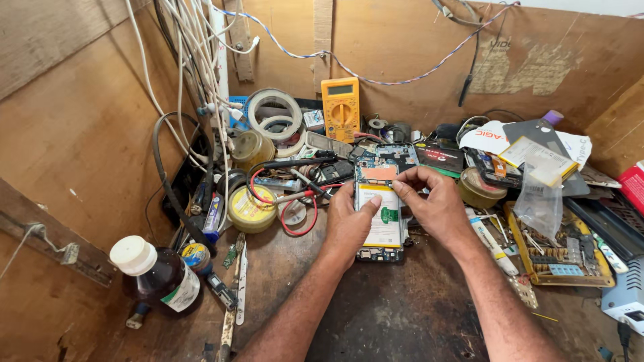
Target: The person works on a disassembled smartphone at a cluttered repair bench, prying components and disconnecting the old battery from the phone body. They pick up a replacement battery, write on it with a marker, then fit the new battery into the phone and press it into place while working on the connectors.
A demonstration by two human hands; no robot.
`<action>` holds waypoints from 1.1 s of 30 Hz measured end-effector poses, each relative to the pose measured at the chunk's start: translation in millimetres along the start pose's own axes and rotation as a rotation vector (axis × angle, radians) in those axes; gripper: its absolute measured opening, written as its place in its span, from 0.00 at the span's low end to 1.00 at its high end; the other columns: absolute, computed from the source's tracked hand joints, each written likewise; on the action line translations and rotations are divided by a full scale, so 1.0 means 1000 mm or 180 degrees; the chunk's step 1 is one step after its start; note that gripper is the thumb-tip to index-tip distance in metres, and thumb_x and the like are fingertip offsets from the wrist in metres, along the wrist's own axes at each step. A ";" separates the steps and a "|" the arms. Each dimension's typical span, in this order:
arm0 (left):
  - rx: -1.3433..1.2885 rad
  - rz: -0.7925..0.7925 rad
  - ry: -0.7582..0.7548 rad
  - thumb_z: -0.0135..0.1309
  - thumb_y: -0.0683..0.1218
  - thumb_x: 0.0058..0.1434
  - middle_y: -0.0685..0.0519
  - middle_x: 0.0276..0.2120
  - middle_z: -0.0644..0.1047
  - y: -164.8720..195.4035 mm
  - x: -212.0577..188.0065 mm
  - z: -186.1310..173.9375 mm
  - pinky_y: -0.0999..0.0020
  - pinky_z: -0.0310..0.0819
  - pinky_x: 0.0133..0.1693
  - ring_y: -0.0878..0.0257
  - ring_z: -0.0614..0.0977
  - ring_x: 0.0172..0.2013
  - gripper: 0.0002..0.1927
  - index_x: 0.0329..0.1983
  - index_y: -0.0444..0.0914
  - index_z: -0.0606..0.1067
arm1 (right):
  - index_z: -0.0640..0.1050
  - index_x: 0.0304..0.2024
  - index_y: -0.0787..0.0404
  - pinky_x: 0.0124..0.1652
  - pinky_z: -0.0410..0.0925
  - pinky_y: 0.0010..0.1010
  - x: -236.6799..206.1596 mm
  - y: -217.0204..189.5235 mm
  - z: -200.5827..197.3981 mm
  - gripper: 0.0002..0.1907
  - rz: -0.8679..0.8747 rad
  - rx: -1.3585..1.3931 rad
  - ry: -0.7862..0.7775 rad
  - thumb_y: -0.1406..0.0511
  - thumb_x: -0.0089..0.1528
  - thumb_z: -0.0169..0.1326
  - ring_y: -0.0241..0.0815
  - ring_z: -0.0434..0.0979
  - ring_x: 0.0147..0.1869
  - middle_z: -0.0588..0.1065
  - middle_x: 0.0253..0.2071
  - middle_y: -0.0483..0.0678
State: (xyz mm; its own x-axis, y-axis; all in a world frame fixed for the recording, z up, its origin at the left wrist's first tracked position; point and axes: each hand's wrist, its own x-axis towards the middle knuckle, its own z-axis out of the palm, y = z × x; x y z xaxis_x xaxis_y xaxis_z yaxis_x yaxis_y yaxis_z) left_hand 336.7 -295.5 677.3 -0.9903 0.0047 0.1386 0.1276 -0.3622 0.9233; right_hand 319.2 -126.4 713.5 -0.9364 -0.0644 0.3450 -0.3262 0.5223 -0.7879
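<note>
1. An opened smartphone lies back-up on the dark desk, its white battery exposed, directly between both hands.
2. The left hand grips the phone's left edge, thumb pressed on the battery's upper part.
3. The right hand rests on the phone's right edge, its fingertips pinching at the battery's top rim.
4. Beyond the hands a yellow multimeter leans against the wooden wall.
5. Left of the left hand sit a yellow tin of paste and red probe leads.
6. Far left, a brown bottle with a white cap lies tilted.
7. Right of the right hand sits a tray of small parts.
</note>
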 end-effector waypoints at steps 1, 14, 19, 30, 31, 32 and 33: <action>0.0025 0.0014 0.0005 0.54 0.36 0.63 0.49 0.40 0.82 0.000 0.000 0.000 0.69 0.79 0.40 0.65 0.83 0.38 0.12 0.50 0.31 0.76 | 0.82 0.40 0.65 0.40 0.70 0.24 0.001 0.000 -0.001 0.11 0.0049 -0.0001 -0.0052 0.63 0.62 0.61 0.29 0.76 0.39 0.80 0.34 0.42; 0.0454 0.0229 0.0024 0.55 0.37 0.62 0.49 0.41 0.82 0.003 0.001 0.001 0.70 0.78 0.42 0.66 0.83 0.40 0.13 0.50 0.31 0.75 | 0.82 0.39 0.65 0.38 0.71 0.27 0.015 0.001 -0.009 0.12 0.0163 -0.0106 -0.0405 0.61 0.62 0.62 0.30 0.75 0.38 0.81 0.34 0.44; 0.0527 0.0167 0.0009 0.56 0.37 0.62 0.49 0.40 0.82 0.004 0.001 -0.001 0.69 0.78 0.41 0.66 0.82 0.39 0.12 0.49 0.31 0.75 | 0.81 0.38 0.66 0.35 0.69 0.27 0.013 0.000 -0.001 0.11 0.0075 -0.0345 -0.0239 0.63 0.62 0.61 0.31 0.74 0.34 0.80 0.31 0.44; 0.0264 0.0140 -0.0075 0.55 0.37 0.62 0.49 0.41 0.82 -0.003 0.002 -0.001 0.69 0.78 0.43 0.66 0.82 0.40 0.13 0.50 0.32 0.74 | 0.80 0.37 0.67 0.29 0.65 0.28 0.010 0.002 0.005 0.11 0.0064 -0.0321 0.0017 0.63 0.64 0.60 0.30 0.70 0.30 0.76 0.26 0.43; 0.0258 0.0116 -0.0073 0.55 0.37 0.62 0.49 0.41 0.82 -0.003 0.003 -0.002 0.69 0.78 0.43 0.66 0.82 0.40 0.13 0.50 0.32 0.74 | 0.80 0.37 0.68 0.30 0.66 0.27 0.011 0.002 0.005 0.12 0.0041 -0.0307 0.0024 0.63 0.64 0.60 0.30 0.70 0.30 0.76 0.26 0.43; 0.0286 0.0117 -0.0060 0.55 0.37 0.62 0.49 0.41 0.82 -0.003 0.003 -0.002 0.69 0.78 0.43 0.66 0.82 0.40 0.13 0.50 0.32 0.74 | 0.80 0.37 0.68 0.30 0.66 0.27 0.010 0.002 0.006 0.12 0.0022 -0.0290 0.0030 0.63 0.64 0.60 0.30 0.70 0.30 0.76 0.26 0.43; 0.0310 0.0118 -0.0049 0.55 0.37 0.62 0.49 0.41 0.82 -0.003 0.003 -0.002 0.69 0.78 0.43 0.66 0.82 0.40 0.13 0.50 0.32 0.75 | 0.80 0.37 0.68 0.30 0.66 0.28 0.010 0.002 0.006 0.12 0.0032 -0.0304 0.0045 0.63 0.64 0.60 0.30 0.70 0.30 0.76 0.26 0.43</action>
State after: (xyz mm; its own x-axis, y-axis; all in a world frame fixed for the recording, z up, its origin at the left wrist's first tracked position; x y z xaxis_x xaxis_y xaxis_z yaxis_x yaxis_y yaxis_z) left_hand 333.2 -296.5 674.1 -0.9840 0.0075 0.1781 0.1695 -0.2701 0.9478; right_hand 308.6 -131.1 712.2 -0.9374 -0.0472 0.3451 -0.3025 0.6015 -0.7394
